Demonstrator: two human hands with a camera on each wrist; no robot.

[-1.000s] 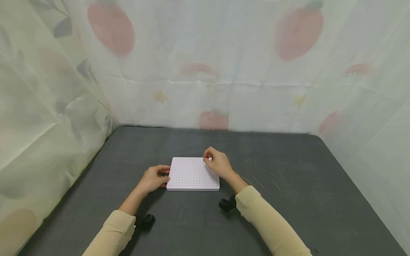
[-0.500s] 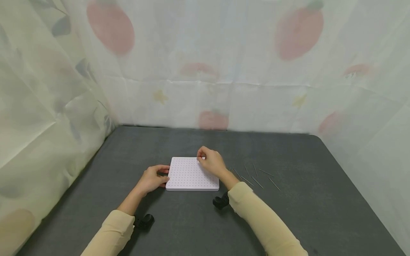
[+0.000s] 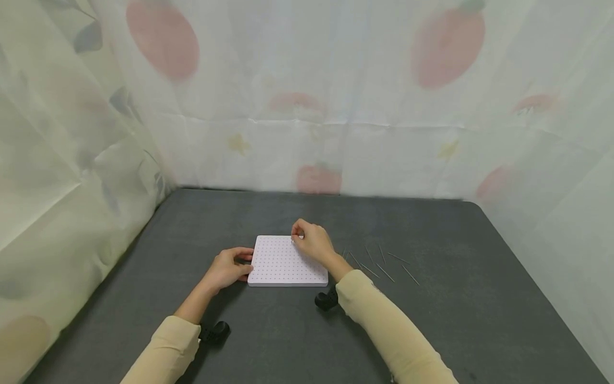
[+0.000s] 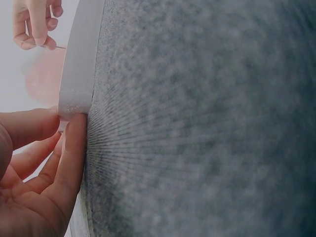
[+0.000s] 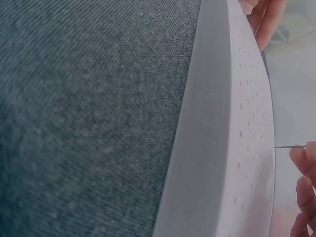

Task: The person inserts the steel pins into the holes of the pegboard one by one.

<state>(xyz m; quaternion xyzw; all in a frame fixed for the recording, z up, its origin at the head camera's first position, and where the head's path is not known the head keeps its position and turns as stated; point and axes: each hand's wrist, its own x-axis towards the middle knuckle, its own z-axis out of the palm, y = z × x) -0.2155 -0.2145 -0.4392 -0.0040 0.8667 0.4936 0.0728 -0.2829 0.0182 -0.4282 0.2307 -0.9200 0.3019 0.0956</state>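
A white board dotted with rows of small holes (image 3: 278, 266) lies flat on the dark table. My left hand (image 3: 226, 271) grips its left edge; in the left wrist view the thumb and fingers meet the board's pale side (image 4: 81, 59) at a corner. Over the far part of the board, my right hand (image 3: 316, 244) pinches a thin metal pin (image 5: 290, 146) between thumb and finger. The right wrist view shows the pin's tip at the board's top face; whether it sits in a hole I cannot tell.
Several thin metal pins (image 3: 385, 273) lie scattered on the dark grey tabletop (image 3: 278, 336) to the right of the board. A pale printed curtain (image 3: 230, 165) hangs along the back and sides. Each wrist carries a black camera mount (image 3: 326, 300).
My right hand has moved left over the far part of the board with the pin, and now sits slightly lower. The left hand has stayed at the board's edge.
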